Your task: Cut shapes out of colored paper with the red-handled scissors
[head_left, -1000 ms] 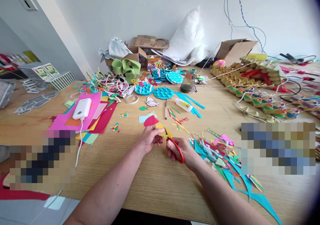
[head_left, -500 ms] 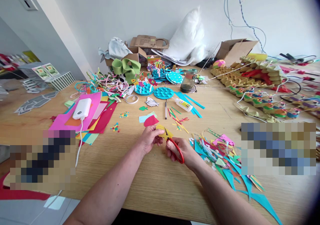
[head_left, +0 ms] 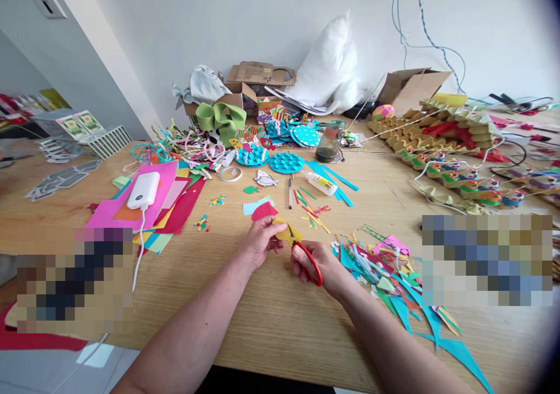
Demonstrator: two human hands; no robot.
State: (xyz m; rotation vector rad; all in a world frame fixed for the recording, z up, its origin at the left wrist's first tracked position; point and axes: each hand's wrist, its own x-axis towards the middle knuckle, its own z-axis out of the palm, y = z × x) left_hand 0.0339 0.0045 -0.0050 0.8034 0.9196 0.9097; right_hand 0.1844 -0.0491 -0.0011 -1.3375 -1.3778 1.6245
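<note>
My left hand (head_left: 261,241) pinches a small yellow paper piece (head_left: 286,232), light and floppy, by its edge; my right hand (head_left: 315,264) grips red-handled scissors (head_left: 306,257) cutting it.

Near edge: bare counter (head_left: 280,330), wide open | right: paper scraps (head_left: 385,271) heaped close | left: coloured sheets (head_left: 161,207), power bank (head_left: 143,190) | ahead: glue bottle (head_left: 321,183), pen (head_left: 289,193)

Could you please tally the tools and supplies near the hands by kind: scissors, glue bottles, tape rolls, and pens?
Scissors: 1, red-handled scissors in the right hand, cutting the yellow paper held by the left hand
Glue bottle: 1
Tape roll: 1
Pen: 1
Total: 4
</note>
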